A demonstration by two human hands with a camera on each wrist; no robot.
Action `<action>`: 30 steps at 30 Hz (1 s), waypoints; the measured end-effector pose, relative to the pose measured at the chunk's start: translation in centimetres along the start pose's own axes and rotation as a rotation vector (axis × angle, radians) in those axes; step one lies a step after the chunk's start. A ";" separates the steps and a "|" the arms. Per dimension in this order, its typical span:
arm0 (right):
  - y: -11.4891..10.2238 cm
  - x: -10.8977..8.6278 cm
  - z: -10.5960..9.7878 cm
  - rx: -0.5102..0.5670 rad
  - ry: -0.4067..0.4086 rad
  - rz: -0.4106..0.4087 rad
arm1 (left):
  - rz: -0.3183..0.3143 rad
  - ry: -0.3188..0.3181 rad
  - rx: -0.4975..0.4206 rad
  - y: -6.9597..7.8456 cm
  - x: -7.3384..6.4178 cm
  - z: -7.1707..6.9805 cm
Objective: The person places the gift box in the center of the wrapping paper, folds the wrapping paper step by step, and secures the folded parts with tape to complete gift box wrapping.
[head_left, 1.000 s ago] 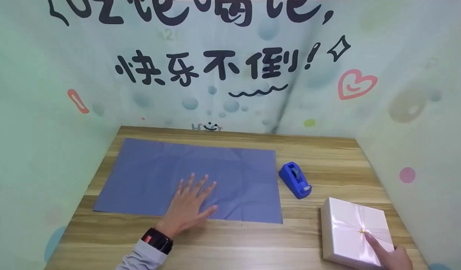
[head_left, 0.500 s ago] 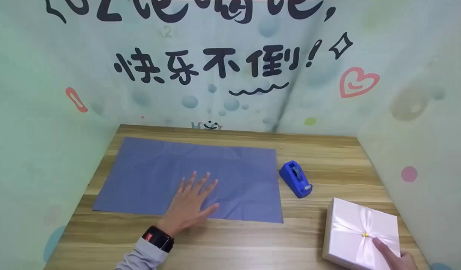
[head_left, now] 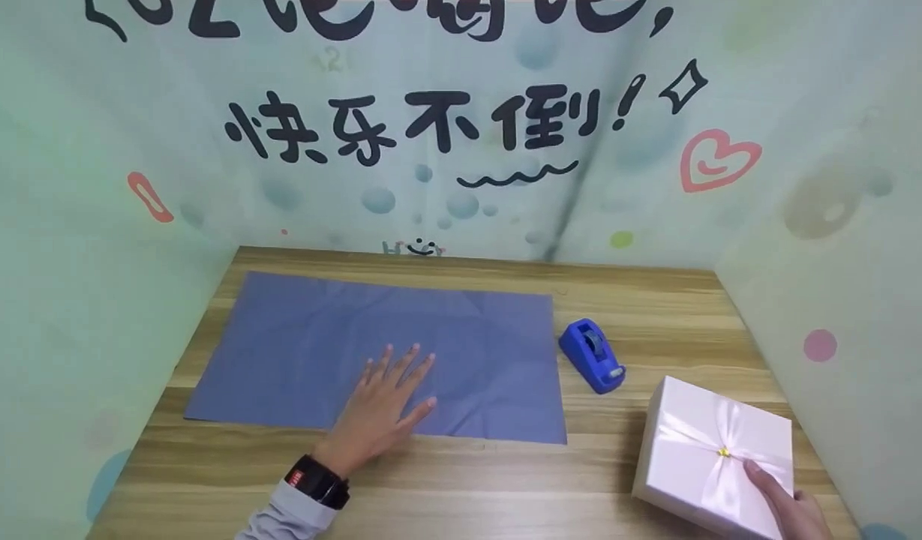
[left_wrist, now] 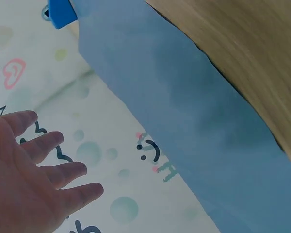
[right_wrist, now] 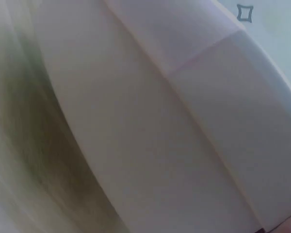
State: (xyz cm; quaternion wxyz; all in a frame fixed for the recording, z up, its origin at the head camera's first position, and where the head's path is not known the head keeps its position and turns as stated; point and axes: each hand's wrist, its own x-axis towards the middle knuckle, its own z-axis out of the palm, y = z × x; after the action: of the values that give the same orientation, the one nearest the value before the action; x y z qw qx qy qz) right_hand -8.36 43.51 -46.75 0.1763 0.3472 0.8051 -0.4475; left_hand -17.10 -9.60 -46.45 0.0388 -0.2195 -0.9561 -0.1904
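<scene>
In the head view my left hand lies with spread, straight fingers on the near part of a blue sheet of paper. The left wrist view has that hand at lower left and the paper running diagonally. At the right, my right hand grips a white gift box by its near right edge, thumb on top. A pale satin ribbon crosses the lid, with a small gold piece at its knot. The box fills most of the right wrist view; the fingers beneath it are hidden.
A blue tape dispenser stands just right of the paper, between it and the gift box. The wooden table is bounded by a printed backdrop behind and pale walls at both sides.
The gift box has shifted right, then up the head view toward the backdrop, with my right hand gripping its edge. My left hand has stayed on the paper.
</scene>
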 end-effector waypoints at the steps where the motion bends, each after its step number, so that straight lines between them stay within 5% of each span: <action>1: -0.4 -0.2 0.2 0.010 0.001 -0.011 | -0.001 0.005 -0.028 0.1 0.0 0.1; 12: -4.7 -3.3 6.4 0.484 -0.065 -0.184 | -0.032 -0.013 -0.540 3.0 -0.5 1.6; 23: -8.3 -4.2 13.1 0.492 -0.067 -0.294 | -0.141 -0.077 -1.066 6.7 -0.9 4.7; 30: -10.1 -4.8 17.0 0.514 -0.087 -0.316 | -0.218 -0.111 -1.203 8.9 -0.9 5.7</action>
State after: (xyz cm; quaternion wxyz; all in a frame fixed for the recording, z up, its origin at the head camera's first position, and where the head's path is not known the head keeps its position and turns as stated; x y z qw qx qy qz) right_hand -12.66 23.63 -46.98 0.0454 0.2312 0.7012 -0.6729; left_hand -12.32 -0.41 -48.76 -0.1613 -0.1136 -0.6986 -0.6878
